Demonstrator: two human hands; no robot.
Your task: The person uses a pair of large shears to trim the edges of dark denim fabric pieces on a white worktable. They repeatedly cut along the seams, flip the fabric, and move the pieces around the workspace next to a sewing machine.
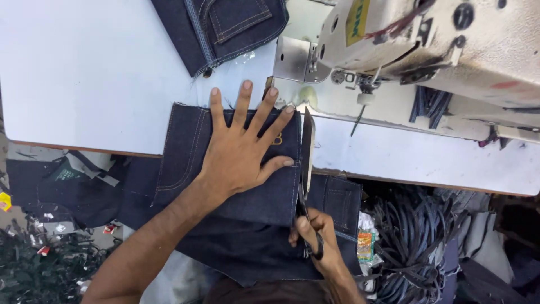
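Dark denim panel (236, 186) draped over the near edge of a white table (84, 73). Left hand (244, 149) pressed flat on it, fingers spread wide. Right hand (315, 242) closed around scissors (306, 163), blades along the panel's right edge. Sewing machine (427, 39) just beyond.

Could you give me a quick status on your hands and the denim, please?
Left hand spread flat on denim panel. Right hand gripping scissors, blades along panel's right edge. Sewing machine close beyond.

Left hand (243, 152) flat, fingers spread, palm down, forearm extended; right hand (316, 239) curled closed, knuckles up
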